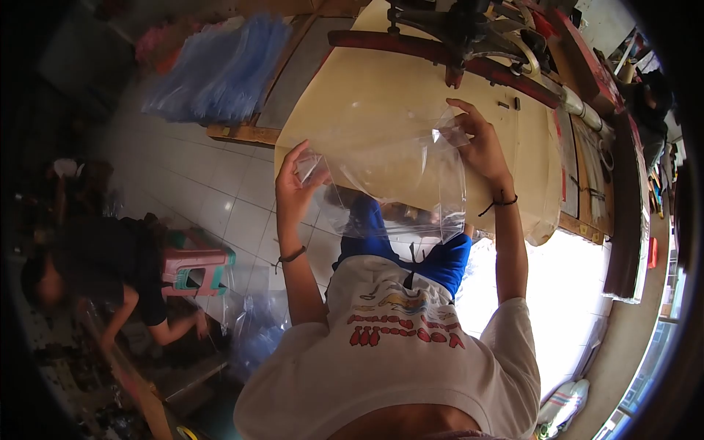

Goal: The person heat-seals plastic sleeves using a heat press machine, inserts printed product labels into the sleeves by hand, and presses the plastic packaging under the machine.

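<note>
A clear plastic sheet or bag [403,172] stretches between my two hands, its lower edge hanging over my lap. My left hand [297,180] pinches its left corner, fingers closed on the film. The upper right corner is gripped by my right hand [480,143], with the thumb and fingers curled around it. Beneath the plastic lies a tan sheet [352,88] covering the table top. Two small dark pieces [510,105] rest on this sheet, to the right of my right hand.
A dark red metal bar [396,45] with a black mechanism crosses the table's far side. Stacked bluish plastic [220,70] lies at the upper left. A person [103,271] bends beside a pink stool [192,270]. More plastic [260,330] is heaped low at the left.
</note>
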`<action>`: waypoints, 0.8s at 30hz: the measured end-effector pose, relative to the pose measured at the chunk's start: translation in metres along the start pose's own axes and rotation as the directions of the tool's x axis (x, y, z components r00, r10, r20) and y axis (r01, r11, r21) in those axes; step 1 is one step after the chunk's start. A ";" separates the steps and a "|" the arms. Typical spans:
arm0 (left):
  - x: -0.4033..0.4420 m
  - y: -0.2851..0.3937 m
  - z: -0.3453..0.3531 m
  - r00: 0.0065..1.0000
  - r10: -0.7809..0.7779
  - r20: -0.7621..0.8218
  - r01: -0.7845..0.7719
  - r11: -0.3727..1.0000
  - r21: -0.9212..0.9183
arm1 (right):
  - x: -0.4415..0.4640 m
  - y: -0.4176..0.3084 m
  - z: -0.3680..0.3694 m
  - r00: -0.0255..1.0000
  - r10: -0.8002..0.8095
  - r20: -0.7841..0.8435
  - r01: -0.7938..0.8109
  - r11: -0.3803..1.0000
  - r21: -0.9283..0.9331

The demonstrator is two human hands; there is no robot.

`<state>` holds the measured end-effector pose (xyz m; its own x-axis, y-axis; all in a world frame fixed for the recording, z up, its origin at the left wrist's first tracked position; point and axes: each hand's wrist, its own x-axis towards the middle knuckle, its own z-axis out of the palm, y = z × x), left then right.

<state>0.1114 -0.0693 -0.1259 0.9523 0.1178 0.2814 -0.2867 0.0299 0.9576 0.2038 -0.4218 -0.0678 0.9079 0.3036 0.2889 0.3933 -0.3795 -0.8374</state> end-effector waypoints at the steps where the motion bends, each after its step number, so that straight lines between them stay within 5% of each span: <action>1: 0.001 0.001 0.001 1.000 0.000 -0.002 0.000 1.000 -0.020 | 0.000 -0.005 0.000 1.000 0.025 0.003 -0.025 0.999 0.027; 11: 0.016 0.001 0.011 0.991 -0.048 -0.127 0.053 0.998 0.037 | -0.005 -0.002 -0.005 0.998 0.009 0.065 -0.025 0.969 0.246; 24: 0.027 -0.006 0.014 0.974 -0.135 -0.184 0.126 0.990 -0.058 | -0.004 0.007 -0.005 0.996 -0.021 0.089 0.002 0.979 0.202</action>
<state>0.1399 -0.0804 -0.1235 0.9466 0.2932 0.1337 -0.1700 0.1019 0.9802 0.2039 -0.4295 -0.0726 0.8831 0.3883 0.2635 0.3582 -0.1948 -0.9131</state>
